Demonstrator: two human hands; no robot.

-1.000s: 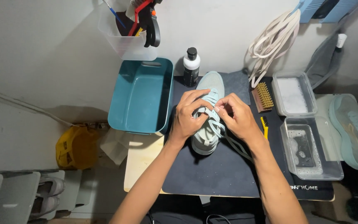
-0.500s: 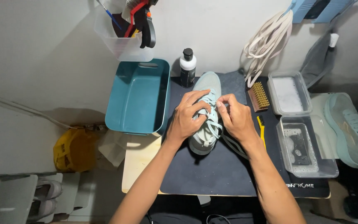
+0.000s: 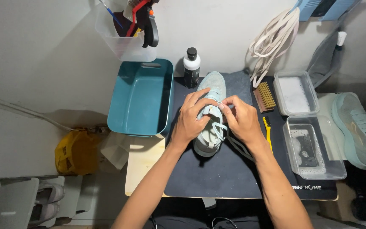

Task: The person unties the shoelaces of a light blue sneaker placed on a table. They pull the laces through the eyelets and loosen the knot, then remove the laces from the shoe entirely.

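A pale mint sneaker [image 3: 211, 87] lies on a dark mat [image 3: 217, 178], toe pointing away from me. My left hand [image 3: 191, 118] rests on its left side and grips the upper by the tongue. My right hand [image 3: 241, 118] pinches the shoe's lace [image 3: 218, 127] near the eyelets, fingertips meeting those of the left hand. A loose end of the lace trails down to the right under my right wrist.
A teal tub [image 3: 140, 99] stands left of the mat. A black bottle with white cap [image 3: 191, 68] is behind the shoe. A bristle brush [image 3: 264, 96], a yellow brush [image 3: 267, 131] and two clear containers [image 3: 314, 148] lie right. A second mint sneaker [image 3: 359, 127] sits far right.
Both hands stay on the sneaker with only slight finger movement at the laces. The view has shifted a little.
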